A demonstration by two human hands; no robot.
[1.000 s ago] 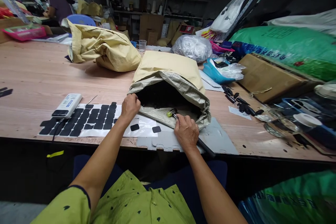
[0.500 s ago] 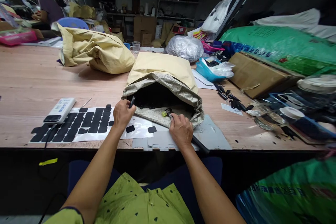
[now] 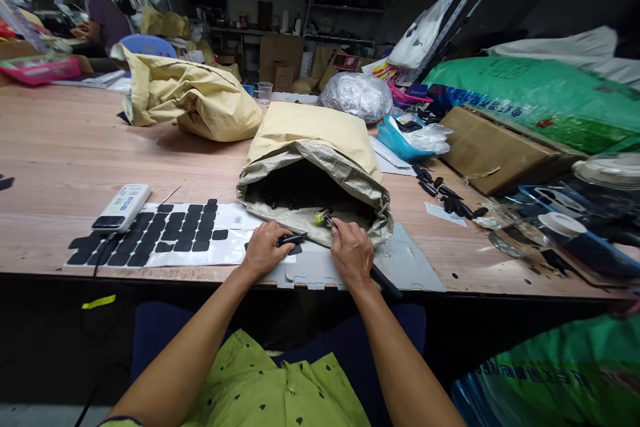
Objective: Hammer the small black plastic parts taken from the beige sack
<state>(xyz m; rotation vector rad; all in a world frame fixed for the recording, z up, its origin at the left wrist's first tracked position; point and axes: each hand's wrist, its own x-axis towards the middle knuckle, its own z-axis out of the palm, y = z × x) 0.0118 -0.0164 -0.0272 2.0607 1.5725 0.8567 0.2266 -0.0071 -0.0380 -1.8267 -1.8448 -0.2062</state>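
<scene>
My left hand (image 3: 269, 250) is closed around a small, dark, elongated black part (image 3: 293, 239), held above the grey sheet (image 3: 320, 270) in front of the sack. My right hand (image 3: 351, 250) grips a slim tool with a long black handle (image 3: 385, 281); its yellow-green tip (image 3: 319, 217) points left at the sack's lower lip. Between and beyond both hands lies a beige woven sack (image 3: 315, 130), its mouth facing me, with small dark pieces barely visible in the shadow inside. Left of my left hand is a white sheet of black rounded-square stickers (image 3: 187, 230).
A white power bank-like device (image 3: 123, 208) with a cable rests on the stickers. Another beige sack (image 3: 200, 97) lies behind. To the right are black pieces (image 3: 450, 200), a cardboard box (image 3: 495, 150) and clear plastic containers (image 3: 563, 223). A person (image 3: 103, 17) sits far left.
My left hand has moved right and toward me, bringing the black part from the sack's left edge to in front of its mouth. My right hand has stayed nearly in place.
</scene>
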